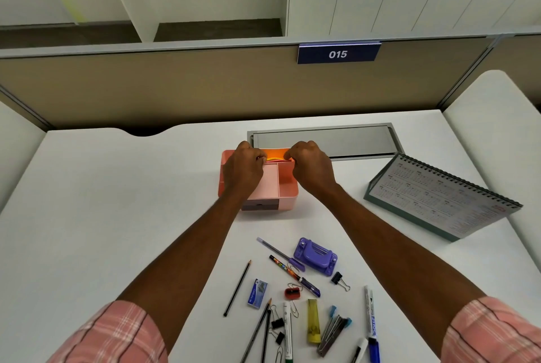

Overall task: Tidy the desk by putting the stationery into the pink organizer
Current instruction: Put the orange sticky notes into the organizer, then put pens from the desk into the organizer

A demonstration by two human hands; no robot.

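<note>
The pink organizer [288, 193] stands mid-desk, with several open compartments and a small grey drawer at its front. Both my hands hover over its back compartment. My left hand [244, 168] and my right hand [311, 168] have their fingers curled onto something yellow and orange [275, 155] that lies in that back slot; I cannot make out what it is. Loose stationery lies near me: a purple hole punch [316, 256], pens [294, 275], pencils [237, 288], an eraser [257, 293], a red sharpener [292, 293], a yellow highlighter [313, 320], markers [370, 314], binder clips [338, 278].
A spiral desk calendar [439, 196] stands to the right of the organizer. Behind it a grey cable-tray lid [322, 140] is set into the white desk [117, 187]. A beige partition with a "015" sign [338, 54] closes the back.
</note>
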